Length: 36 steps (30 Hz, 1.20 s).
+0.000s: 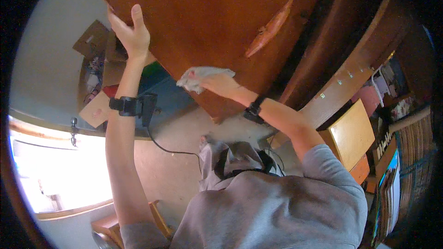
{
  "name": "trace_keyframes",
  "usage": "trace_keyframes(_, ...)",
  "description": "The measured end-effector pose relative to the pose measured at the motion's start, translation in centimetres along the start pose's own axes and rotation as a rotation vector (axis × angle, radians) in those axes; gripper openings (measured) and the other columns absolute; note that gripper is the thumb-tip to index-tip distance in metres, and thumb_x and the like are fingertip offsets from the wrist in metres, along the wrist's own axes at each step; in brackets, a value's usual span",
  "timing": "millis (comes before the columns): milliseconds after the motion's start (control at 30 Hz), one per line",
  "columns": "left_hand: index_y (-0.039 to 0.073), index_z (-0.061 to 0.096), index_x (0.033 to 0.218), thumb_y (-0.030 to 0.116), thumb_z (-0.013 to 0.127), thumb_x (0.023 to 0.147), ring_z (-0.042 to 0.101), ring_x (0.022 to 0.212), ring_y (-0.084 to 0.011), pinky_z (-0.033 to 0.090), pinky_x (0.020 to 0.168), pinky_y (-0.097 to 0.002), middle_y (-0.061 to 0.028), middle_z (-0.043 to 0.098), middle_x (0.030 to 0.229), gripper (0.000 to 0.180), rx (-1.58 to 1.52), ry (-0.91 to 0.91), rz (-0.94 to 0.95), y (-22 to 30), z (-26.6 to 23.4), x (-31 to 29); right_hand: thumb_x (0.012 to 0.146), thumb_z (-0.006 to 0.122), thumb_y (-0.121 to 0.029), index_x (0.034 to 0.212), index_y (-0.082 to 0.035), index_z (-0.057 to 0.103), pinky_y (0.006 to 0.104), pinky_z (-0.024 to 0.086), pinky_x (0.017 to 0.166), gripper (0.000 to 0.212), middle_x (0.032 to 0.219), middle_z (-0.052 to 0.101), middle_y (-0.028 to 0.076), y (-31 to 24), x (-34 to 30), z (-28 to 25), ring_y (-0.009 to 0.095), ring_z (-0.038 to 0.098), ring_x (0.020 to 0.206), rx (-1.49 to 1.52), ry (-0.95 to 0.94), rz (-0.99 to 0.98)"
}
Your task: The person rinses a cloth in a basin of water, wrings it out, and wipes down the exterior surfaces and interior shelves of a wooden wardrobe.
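A large reddish-brown wooden door [203,23] fills the upper middle of the head view, with a long, light-edged wooden handle [270,28] on its face. At its left edge is my left hand [134,39], the thumb raised along the front and the other fingers curled out of sight behind the edge. Lower down, my right hand [219,84] presses a crumpled whitish cloth [191,78] against the door's face near the lower left edge. Part of the cloth sticks out past the fingers. Both wrists carry black straps with small devices.
Open cardboard boxes [94,106] with mixed contents stand left, behind the door. A bright window [64,170] lies at lower left. To the right are a yellow-fronted cabinet [353,133] and stacked flat cardboard [413,170]. A black cable [170,151] runs from my left wrist.
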<state>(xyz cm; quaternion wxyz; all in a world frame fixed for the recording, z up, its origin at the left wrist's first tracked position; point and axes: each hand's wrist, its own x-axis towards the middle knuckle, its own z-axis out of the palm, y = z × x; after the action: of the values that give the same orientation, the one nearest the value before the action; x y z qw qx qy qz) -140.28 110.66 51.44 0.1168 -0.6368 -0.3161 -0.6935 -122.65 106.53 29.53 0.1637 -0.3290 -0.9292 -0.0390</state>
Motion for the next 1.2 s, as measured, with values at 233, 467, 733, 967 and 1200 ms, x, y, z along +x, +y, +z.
trace_keyframes(233, -0.008, 0.033, 0.129, 0.03, 0.062, 0.086, 0.044, 0.116, -0.0295, 0.032, 0.099, -0.036, -0.0206, 0.044, 0.126, 0.064, 0.02, 0.055, 0.0, -1.3, 0.2, -0.4, 0.076, 0.052, -0.01, 0.108, 0.001, 0.054, 0.0613, 0.02, 0.102, 0.034, 0.127, 0.04, 0.033, 3.2, 1.5, -5.2, 0.052, 0.041, 0.11, -0.085, 0.872, 0.341)
trace_keyframes(467, -0.007, 0.035, 0.127, 0.036, 0.059, 0.087, 0.047, 0.11, -0.0278, 0.035, 0.096, -0.0373, -0.0202, 0.048, 0.121, 0.064, 0.15, 0.015, 0.005, -1.6, -0.4, 0.0, 0.085, 0.046, -0.018, 0.132, -0.012, 0.042, 0.0318, 0.044, 0.092, 0.047, 0.133, 0.046, 0.003, 2.8, -1.4, 4.3, 0.016, 0.051, 0.114, -0.108, 0.05, -0.109)
trace_keyframes(733, 0.001, 0.025, 0.139, 0.05, 0.051, 0.088, 0.036, 0.124, -0.031, 0.031, 0.101, -0.0422, -0.0182, 0.035, 0.136, 0.076, -0.077, -0.042, -0.039, -0.5, -0.1, 0.3, 0.082, 0.052, -0.02, 0.138, -0.016, 0.036, 0.0274, 0.047, 0.085, 0.058, 0.141, 0.038, 0.0, 1.0, 2.9, -3.4, 0.015, 0.047, 0.119, 0.062, 0.083, 0.07)
trace_keyframes(967, -0.001, 0.024, 0.138, 0.051, 0.051, 0.087, 0.036, 0.123, -0.0317, 0.03, 0.101, -0.0428, -0.02, 0.034, 0.134, 0.078, -0.034, -0.06, -0.05, -0.8, -0.5, 0.3, 0.078, 0.053, -0.015, 0.137, -0.012, 0.034, 0.0332, 0.038, 0.098, 0.061, 0.14, 0.038, 0.006, -1.6, 6.9, -1.5, 0.02, 0.04, 0.123, 0.097, 0.01, -0.089)
trace_keyframes(1200, -0.001, 0.026, 0.136, 0.051, 0.051, 0.087, 0.036, 0.122, -0.0314, 0.031, 0.1, -0.0431, -0.0198, 0.036, 0.132, 0.076, -0.033, -0.023, 0.012, -1.8, -0.3, 0.3, 0.09, 0.042, -0.019, 0.137, -0.012, 0.036, 0.03, 0.051, 0.065, 0.047, 0.123, 0.054, 0.004, 1.5, -2.3, 14.8, 0.019, 0.063, 0.087, -0.178, -0.475, -0.36)
